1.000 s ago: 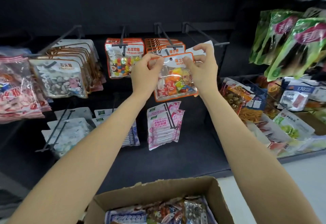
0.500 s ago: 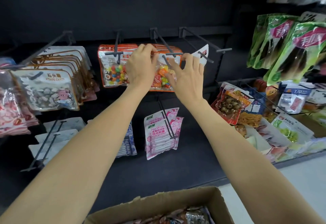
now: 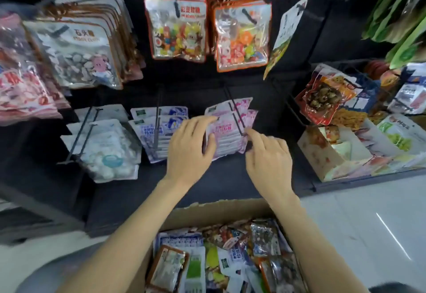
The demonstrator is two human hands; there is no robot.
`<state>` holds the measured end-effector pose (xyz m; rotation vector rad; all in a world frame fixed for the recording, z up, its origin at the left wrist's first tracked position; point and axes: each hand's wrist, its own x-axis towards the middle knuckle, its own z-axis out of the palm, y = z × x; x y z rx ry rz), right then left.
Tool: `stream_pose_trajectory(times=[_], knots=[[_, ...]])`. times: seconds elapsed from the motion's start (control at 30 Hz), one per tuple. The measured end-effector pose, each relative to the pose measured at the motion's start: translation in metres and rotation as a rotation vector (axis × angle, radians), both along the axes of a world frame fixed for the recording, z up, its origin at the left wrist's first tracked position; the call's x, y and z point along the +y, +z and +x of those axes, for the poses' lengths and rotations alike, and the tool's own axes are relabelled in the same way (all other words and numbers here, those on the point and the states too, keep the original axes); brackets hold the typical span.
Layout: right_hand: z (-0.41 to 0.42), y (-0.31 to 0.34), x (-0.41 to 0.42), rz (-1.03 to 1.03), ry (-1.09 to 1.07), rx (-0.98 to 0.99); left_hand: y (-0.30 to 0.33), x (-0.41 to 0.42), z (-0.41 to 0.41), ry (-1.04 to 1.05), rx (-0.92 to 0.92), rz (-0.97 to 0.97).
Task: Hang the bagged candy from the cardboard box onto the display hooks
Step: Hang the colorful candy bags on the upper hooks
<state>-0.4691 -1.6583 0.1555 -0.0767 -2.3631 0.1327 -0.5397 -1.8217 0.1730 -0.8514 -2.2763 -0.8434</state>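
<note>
I am bringing my left hand (image 3: 191, 147) and right hand (image 3: 268, 161) down with fingers relaxed, both holding nothing, toward the open brown cardboard box (image 3: 221, 209) at six o'clock. The mixed candy bags (image 3: 216, 258) are lying jumbled inside, so I am planning to pinch one by its header, hole upward.

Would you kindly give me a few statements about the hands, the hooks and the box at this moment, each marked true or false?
1. Both hands are empty. True: the left hand and right hand hold nothing.
2. The cardboard box is empty. False: it holds many candy bags.
3. An orange-edged candy bag hangs on an upper hook. True.
4. The hands are inside the box. False: they are above it, in front of the pink bags.
5. The pink bags lie in the box. False: they hang on a lower hook.
</note>
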Motion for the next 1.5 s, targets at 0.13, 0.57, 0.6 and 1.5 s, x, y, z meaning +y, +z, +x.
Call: stream_pose_trajectory(times=[0.13, 0.57, 0.6, 1.5], knots=[[0.043, -0.077, -0.020, -0.086, 0.026, -0.378, -0.089, -0.078, 0.028, 0.015, -0.438, -0.221], [0.058, -0.260, -0.125, -0.280, 0.339, -1.425, -0.218, -0.219, 0.059, 0.457, -1.134, -0.415], [0.057, -0.271, -0.137, -0.201, 0.385, -1.464, -0.218, -0.216, 0.062, 0.461, -1.110, -0.417], [0.019, -0.332, -0.090, 0.065, 0.297, -0.898, -0.253, -0.214, 0.070, 0.558, -0.896, -0.327]])
